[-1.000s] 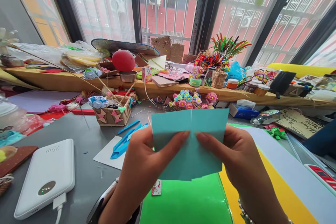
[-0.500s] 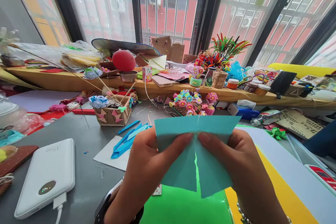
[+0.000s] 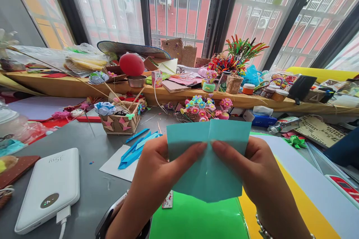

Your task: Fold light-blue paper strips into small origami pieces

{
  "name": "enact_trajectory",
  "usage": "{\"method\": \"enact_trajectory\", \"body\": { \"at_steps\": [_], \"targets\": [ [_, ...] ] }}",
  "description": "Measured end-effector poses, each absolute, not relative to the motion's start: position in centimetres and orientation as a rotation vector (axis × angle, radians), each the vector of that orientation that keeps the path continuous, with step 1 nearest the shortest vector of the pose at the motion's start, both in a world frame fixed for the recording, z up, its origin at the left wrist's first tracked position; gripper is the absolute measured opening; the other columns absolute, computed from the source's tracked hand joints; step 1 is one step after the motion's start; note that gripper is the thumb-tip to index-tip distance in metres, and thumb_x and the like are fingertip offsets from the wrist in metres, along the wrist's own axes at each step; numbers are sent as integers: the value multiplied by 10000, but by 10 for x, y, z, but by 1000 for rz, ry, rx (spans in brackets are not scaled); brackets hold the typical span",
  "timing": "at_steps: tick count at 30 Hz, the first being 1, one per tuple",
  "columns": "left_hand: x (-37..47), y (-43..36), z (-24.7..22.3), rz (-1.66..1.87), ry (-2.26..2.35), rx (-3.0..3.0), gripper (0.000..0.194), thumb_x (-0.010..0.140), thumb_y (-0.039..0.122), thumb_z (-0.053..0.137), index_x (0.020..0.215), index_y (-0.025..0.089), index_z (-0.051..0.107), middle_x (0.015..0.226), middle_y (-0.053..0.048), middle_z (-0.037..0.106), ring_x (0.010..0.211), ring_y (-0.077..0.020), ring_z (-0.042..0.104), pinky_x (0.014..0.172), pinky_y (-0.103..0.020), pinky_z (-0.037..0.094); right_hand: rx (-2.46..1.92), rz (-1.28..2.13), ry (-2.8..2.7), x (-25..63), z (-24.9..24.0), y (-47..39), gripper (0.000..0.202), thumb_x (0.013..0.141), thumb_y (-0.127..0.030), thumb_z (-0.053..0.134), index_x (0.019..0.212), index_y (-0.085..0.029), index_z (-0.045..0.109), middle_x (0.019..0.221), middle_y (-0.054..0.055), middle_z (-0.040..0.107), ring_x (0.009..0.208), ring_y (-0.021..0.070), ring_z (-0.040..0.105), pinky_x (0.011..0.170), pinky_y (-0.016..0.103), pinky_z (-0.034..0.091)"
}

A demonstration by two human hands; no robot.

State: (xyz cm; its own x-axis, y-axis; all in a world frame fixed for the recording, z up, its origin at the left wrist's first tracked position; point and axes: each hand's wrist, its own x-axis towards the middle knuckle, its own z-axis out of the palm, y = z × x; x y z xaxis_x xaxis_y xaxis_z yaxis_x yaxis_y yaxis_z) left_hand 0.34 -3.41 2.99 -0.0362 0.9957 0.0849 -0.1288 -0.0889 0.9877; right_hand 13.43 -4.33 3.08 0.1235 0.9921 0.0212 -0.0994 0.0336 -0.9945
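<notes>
A teal sheet of paper (image 3: 207,179) is held up in front of me, with a crease down its middle. My left hand (image 3: 165,164) grips its left half, thumb pressed on the front near the crease. On the right half my right hand (image 3: 241,164) has the same grip, the two thumb tips almost meeting. The other fingers are behind the sheet and hidden. Below the paper lies a shiny green sheet (image 3: 196,218). Left of my left hand, folded blue paper strips (image 3: 131,158) rest on a white sheet (image 3: 112,168).
A white power bank (image 3: 50,186) with a cable lies at the left. Behind it stands a cardboard box (image 3: 120,123) with paper stars. Crocheted flowers (image 3: 200,106) are beyond the paper. Yellow paper (image 3: 297,198) lies at the right, near a plastic bottle (image 3: 284,125).
The slit-like gap in the paper's lower half, through which green showed, has closed. Its two lower halves have come together, and the sheet looks slightly narrower. Both hands keep their hold.
</notes>
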Motion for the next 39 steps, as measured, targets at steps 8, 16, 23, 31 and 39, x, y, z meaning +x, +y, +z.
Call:
{"method": "enact_trajectory", "body": {
  "at_steps": [8, 16, 23, 31, 39],
  "targets": [
    [5, -36, 30, 1369, 1119, 1160, 129, 580, 289, 699, 603, 164, 677, 561, -5, 673, 475, -152, 587, 415, -210, 463, -1146, 1186, -974, 132, 30, -44, 160, 572, -331, 724, 583, -183, 663, 508, -11, 631, 410, 94, 521, 370, 170, 409],
    [3, -35, 30, 1397, 1149, 1215, 139, 585, 301, 699, 586, 165, 673, 518, 8, 647, 447, -133, 557, 390, -194, 440, -1184, 1117, -1040, 132, 28, -42, 216, 574, -379, 712, 593, -170, 660, 518, 8, 632, 403, 111, 519, 372, 204, 433],
    [0, -32, 30, 1316, 1137, 1173, 150, 555, 304, 717, 609, 167, 686, 557, -6, 671, 475, -150, 586, 403, -205, 464, -1197, 1067, -1050, 132, 29, -42, 230, 530, -375, 737, 612, -170, 675, 532, 14, 643, 421, 120, 539, 371, 200, 448],
    [0, -33, 30, 1318, 1150, 1134, 181, 551, 328, 711, 603, 158, 679, 541, -10, 665, 459, -155, 584, 410, -223, 477, -1193, 1088, -1107, 134, 29, -42, 199, 557, -352, 727, 616, -169, 676, 529, 11, 649, 450, 142, 568, 396, 220, 459],
    [3, -34, 29, 1382, 1123, 1195, 175, 584, 324, 694, 585, 155, 646, 557, -11, 665, 450, -142, 564, 400, -214, 449, -1174, 1200, -990, 132, 29, -42, 192, 566, -346, 720, 598, -165, 662, 556, 30, 671, 420, 130, 566, 380, 206, 452]
  ]
}}
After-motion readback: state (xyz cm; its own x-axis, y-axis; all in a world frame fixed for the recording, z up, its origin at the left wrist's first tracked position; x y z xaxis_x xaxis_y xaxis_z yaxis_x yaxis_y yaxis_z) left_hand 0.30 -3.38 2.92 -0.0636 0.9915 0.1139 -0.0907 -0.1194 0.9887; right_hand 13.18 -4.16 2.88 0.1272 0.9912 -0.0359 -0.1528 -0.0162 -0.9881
